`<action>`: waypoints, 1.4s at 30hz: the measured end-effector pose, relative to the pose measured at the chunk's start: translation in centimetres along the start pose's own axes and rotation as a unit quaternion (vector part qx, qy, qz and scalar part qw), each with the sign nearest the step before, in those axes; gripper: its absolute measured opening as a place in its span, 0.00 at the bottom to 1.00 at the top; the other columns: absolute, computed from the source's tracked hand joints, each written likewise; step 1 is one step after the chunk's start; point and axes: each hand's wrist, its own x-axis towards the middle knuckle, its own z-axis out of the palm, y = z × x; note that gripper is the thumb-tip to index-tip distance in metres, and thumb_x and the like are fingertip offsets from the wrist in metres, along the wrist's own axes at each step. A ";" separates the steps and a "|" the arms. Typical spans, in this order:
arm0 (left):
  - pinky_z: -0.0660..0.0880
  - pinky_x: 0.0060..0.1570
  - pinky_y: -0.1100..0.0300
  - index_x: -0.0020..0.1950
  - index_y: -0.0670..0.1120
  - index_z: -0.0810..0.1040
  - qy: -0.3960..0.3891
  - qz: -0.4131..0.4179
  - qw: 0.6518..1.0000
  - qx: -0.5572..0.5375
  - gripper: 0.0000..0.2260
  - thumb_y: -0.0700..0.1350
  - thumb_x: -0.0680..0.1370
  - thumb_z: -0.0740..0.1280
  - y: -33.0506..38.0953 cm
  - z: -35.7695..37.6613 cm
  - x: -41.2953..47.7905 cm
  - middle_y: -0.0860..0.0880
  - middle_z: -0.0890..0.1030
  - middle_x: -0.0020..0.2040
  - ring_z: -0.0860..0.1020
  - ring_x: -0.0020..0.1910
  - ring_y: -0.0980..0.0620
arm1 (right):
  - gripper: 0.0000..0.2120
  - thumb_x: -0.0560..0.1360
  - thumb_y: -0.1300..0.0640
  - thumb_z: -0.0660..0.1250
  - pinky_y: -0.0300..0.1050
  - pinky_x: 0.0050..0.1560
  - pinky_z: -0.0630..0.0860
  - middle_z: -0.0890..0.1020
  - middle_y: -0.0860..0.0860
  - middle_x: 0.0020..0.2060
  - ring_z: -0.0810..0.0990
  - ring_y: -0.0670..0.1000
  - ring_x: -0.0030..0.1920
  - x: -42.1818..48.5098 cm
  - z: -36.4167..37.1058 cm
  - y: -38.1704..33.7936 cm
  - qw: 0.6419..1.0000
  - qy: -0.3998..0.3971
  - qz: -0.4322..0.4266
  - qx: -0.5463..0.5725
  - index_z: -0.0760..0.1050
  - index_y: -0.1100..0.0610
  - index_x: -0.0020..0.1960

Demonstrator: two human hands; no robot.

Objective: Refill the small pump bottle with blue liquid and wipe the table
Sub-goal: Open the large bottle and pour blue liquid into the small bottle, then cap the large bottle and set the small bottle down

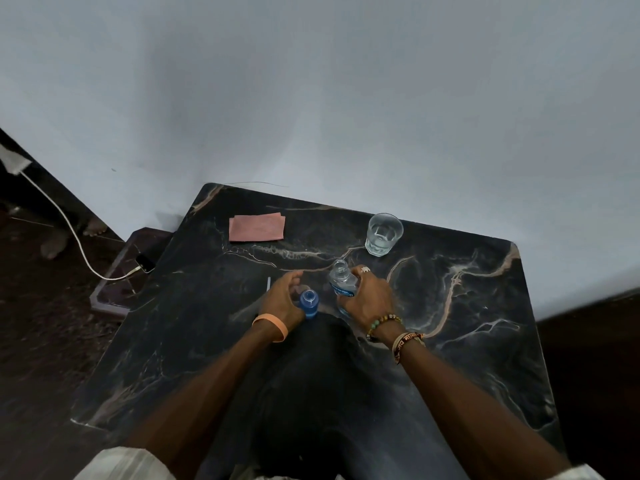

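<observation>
The left hand (282, 300) curls round the small blue bottle (309, 302). The right hand (370, 299) grips a clear bottle (340, 276); its blue label (343, 291) is unreadable.

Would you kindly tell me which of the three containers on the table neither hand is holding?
The glass tumbler, standing alone farther back. The left hand holds the small blue bottle and the right hand holds the clear plastic bottle.

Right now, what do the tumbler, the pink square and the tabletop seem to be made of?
Tumbler: likely clear glass; thick see-through walls, liquid visible inside.
Pink square: matte cloth, folded edges showing.
Tabletop: dark marble or marble-look laminate; pale veins, slight sheen; cannot tell which.
</observation>
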 end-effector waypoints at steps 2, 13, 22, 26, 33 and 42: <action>0.73 0.64 0.52 0.73 0.52 0.63 0.007 0.029 1.000 -0.002 0.40 0.40 0.66 0.78 0.5 -0.5 -0.3 0.47 0.69 0.70 0.70 0.68 0.49 | 0.27 0.65 0.49 0.76 0.46 0.46 0.81 0.84 0.52 0.49 0.82 0.52 0.47 0.1 -0.4 0.4 1.000 0.006 0.005 0.002 0.71 0.49 0.60; 0.68 0.69 0.52 0.75 0.53 0.60 0.036 0.277 0.949 0.147 0.40 0.54 0.67 0.75 8.5 1.5 -1.8 0.52 0.65 0.71 0.65 0.69 0.54 | 0.25 0.62 0.47 0.77 0.43 0.43 0.80 0.84 0.49 0.46 0.83 0.51 0.44 0.3 -5.6 2.7 0.992 0.116 0.013 0.040 0.77 0.50 0.56; 0.62 0.71 0.58 0.77 0.52 0.56 -0.105 0.205 0.968 0.101 0.46 0.44 0.65 0.78 11.3 13.3 -2.0 0.48 0.65 0.75 0.64 0.73 0.49 | 0.16 0.62 0.49 0.78 0.39 0.37 0.73 0.82 0.48 0.39 0.80 0.49 0.38 -3.8 -8.5 9.5 0.983 0.156 0.089 0.030 0.79 0.52 0.47; 0.70 0.67 0.51 0.76 0.53 0.60 -0.123 0.180 0.974 0.057 0.42 0.45 0.66 0.77 10.5 15.9 -2.6 0.50 0.69 0.72 0.68 0.70 0.50 | 0.15 0.62 0.49 0.77 0.39 0.37 0.72 0.81 0.46 0.38 0.79 0.48 0.38 -5.4 -7.4 11.4 0.980 0.153 0.123 0.042 0.78 0.51 0.46; 0.69 0.59 0.65 0.71 0.59 0.64 -0.127 0.182 0.974 0.055 0.37 0.40 0.67 0.75 9.4 16.4 -3.2 0.54 0.72 0.68 0.71 0.66 0.53 | 0.21 0.62 0.49 0.79 0.38 0.40 0.74 0.81 0.46 0.43 0.80 0.48 0.43 -6.7 -5.8 12.8 0.980 0.130 0.135 0.071 0.75 0.51 0.51; 0.71 0.66 0.56 0.75 0.53 0.60 -0.150 0.204 0.962 0.100 0.43 0.46 0.64 0.78 10.1 15.6 -3.4 0.50 0.67 0.71 0.69 0.69 0.51 | 0.44 0.51 0.43 0.81 0.45 0.50 0.79 0.80 0.45 0.53 0.79 0.47 0.50 -8.2 -8.2 15.8 0.985 0.018 0.154 0.076 0.71 0.50 0.65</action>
